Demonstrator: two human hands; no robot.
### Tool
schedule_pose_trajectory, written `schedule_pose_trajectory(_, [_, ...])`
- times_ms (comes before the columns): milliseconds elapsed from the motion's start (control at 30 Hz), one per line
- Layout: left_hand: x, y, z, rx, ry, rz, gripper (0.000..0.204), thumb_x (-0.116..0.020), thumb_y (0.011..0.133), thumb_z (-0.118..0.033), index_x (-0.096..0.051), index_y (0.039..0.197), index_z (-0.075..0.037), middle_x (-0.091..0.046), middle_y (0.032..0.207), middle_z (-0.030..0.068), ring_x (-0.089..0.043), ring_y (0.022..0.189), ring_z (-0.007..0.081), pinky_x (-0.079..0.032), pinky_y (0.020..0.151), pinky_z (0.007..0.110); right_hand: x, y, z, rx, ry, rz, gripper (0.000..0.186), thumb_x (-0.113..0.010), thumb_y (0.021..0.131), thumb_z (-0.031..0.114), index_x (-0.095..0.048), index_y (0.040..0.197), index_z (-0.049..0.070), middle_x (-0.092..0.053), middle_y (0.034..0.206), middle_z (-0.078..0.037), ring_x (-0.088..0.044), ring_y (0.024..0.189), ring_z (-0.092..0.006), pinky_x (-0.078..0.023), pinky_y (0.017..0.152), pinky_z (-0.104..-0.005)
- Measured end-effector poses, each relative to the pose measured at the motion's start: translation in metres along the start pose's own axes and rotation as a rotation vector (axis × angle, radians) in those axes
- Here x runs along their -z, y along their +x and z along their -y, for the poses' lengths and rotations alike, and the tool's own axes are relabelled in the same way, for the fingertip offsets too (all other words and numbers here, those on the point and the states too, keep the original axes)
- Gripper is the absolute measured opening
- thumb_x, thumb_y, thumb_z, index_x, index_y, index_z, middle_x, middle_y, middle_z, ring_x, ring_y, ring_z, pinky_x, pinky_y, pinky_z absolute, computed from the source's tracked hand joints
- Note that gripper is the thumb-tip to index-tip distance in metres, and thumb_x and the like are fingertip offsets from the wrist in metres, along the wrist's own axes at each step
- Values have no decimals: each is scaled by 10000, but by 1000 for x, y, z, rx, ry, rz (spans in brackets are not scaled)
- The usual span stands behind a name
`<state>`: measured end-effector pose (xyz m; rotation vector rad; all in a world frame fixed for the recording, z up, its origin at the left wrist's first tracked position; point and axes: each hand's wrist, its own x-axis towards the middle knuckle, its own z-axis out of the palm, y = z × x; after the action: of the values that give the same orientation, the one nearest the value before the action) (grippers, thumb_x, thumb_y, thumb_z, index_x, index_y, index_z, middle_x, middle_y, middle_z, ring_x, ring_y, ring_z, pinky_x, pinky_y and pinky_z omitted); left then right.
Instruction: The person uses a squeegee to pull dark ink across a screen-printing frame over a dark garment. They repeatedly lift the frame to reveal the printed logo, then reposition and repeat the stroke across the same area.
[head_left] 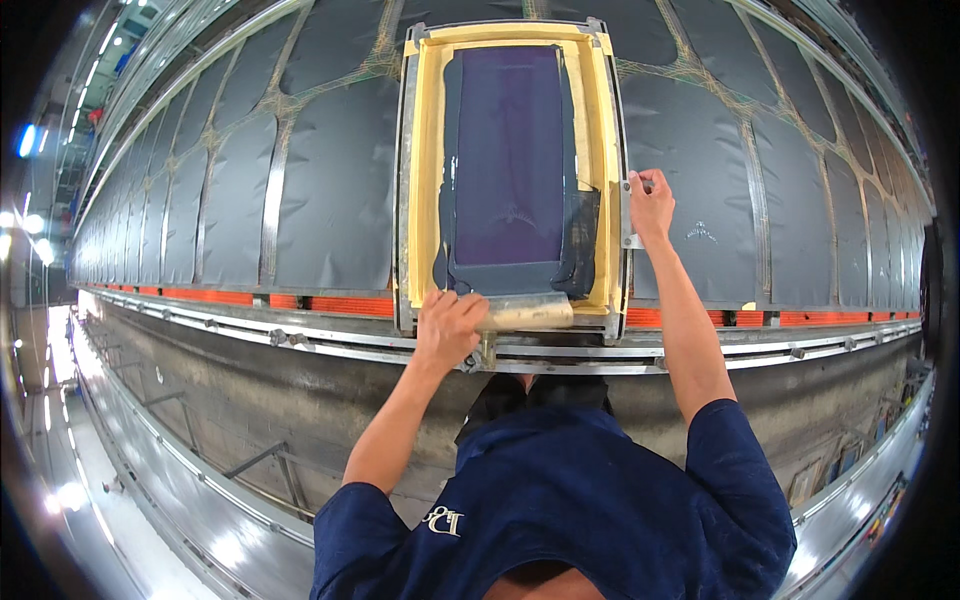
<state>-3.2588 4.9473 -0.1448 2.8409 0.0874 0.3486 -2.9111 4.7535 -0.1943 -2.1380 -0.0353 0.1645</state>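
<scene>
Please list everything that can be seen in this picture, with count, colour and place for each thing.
printing screen frame: one, metal with yellow border, centre of the table
ink area: one, dark purple, inside the frame
squeegee: one, pale wooden handle, at the near edge of the frame
fabric panels: many, dark grey, in rows along the long table
metal bracket: one, grey, on the frame's right side
rails: several, metal, along the near table edge
left hand: grips the squeegee
right hand: on the metal bracket
sleeves: dark blue, bottom
</scene>
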Motion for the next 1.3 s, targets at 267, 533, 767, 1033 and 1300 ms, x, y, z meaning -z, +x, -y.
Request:
schedule_pose_trajectory(267, [-19,46,39,-52,-8,-7,399,-734,596,-17,-694,982,-107,-690,1028,-19,-580,815,204,-402,754,368,-12,5,-7,4,-198,-16,251,-706,932,329,-667,997,90,-697,773,-167,-677,737,-378,-508,701,-463])
schedule_pose_trajectory(533, [-52,243,161,-110,61,-49,441,-687,603,19,-739,1018,-121,-724,1074,-36,-614,855,199,-427,793,374,7,36,34,194,-610,239,226,-719,919,276,-694,1051,94,-708,1049,-177,-660,1021,-390,-519,870,-491])
schedule_pose_trajectory(767, [-56,400,233,-90,-42,-41,228,-796,685,-137,-771,910,-122,-741,857,41,-675,781,278,-486,760,403,-80,175,160,769,-337,456,531,-782,859,362,-644,1274,60,-686,1199,-185,-619,1159,-392,-490,1001,-468])
schedule_pose_trajectory(1033, [-42,488,269,188,-133,309,471,-906,648,-326,-793,1046,-101,-744,803,133,-719,771,316,-540,717,417,-162,282,211,623,-739,787,500,-827,761,363,-724,1125,37,-747,941,-187,-729,898,-351,-585,791,-432])
schedule_pose_trajectory(1300, [-40,467,255,211,-118,412,508,-909,657,-351,-786,1097,-128,-720,748,104,-706,719,264,-537,702,401,-164,254,195,625,-775,694,399,-852,749,285,-756,1051,42,-729,787,-135,-704,726,-289,-557,710,-385])
